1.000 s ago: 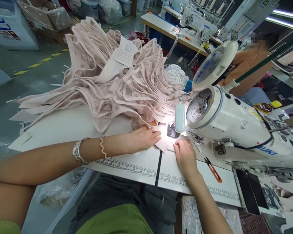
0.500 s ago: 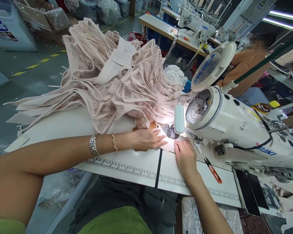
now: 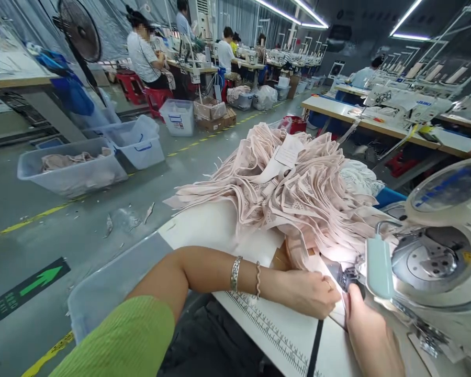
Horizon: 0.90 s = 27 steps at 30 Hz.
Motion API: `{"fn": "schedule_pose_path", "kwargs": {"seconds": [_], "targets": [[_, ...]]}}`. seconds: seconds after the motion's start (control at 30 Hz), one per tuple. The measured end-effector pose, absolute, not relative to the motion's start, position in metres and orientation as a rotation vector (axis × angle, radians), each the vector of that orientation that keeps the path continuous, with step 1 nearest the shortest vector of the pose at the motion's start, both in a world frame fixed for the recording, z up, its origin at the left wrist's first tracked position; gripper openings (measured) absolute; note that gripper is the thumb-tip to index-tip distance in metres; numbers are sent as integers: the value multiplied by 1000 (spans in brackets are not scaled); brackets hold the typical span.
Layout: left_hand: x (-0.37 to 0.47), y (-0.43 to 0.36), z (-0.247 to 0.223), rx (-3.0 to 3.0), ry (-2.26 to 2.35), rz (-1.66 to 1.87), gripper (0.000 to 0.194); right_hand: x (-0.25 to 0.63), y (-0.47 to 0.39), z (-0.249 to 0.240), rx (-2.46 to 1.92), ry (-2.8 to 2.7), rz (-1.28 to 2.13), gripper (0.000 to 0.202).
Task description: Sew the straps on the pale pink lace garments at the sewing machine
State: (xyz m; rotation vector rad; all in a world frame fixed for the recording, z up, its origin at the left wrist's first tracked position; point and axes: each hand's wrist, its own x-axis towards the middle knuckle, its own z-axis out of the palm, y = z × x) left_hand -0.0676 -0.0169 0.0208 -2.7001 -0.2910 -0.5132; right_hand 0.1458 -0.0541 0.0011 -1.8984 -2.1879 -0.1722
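Observation:
My left hand [image 3: 312,294], with a metal bracelet and a beaded band at the wrist, lies palm down by the sewing machine's presser foot [image 3: 351,277]. Its fingers are curled over a pale pink fabric piece [image 3: 318,265]. On the near side of the foot, the thumb of my right hand [image 3: 372,330] presses the same fabric's edge; its other fingers are mostly hidden. The white sewing machine [image 3: 427,269] fills the right side, a pale green lamp [image 3: 379,267] lighting the stitching spot. Beyond my hands spreads a large heap of pale pink lace-trimmed garment pieces [image 3: 298,193].
A printed ruler [image 3: 267,319] runs along the table's front edge. An empty-looking plastic bin [image 3: 102,283] stands below my left arm. Further left are bins [image 3: 74,175] with fabric and a fan [image 3: 80,31]. Several people sit at machines behind.
My view has swung left and up, so the shop floor shows and the orange-handled snips have left the frame. My left fingers, stretched out before, are now curled in. Both hands stay by the presser foot.

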Motion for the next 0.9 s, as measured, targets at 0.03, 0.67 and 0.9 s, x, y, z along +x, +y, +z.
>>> {"fn": "schedule_pose_path", "kwargs": {"seconds": [0.03, 0.67, 0.9], "targets": [[-68, -15, 19, -2735, -324, -534, 29, 138, -54, 3, -1965, -2158, -121, 24], [-63, -31, 3, -3310, -659, -974, 38, 110, -71, 13, -2220, -1842, 28, 16], [-64, -39, -1, -3019, -627, -635, 42, 110, -73, 15, -2177, -1851, 36, 26]]}}
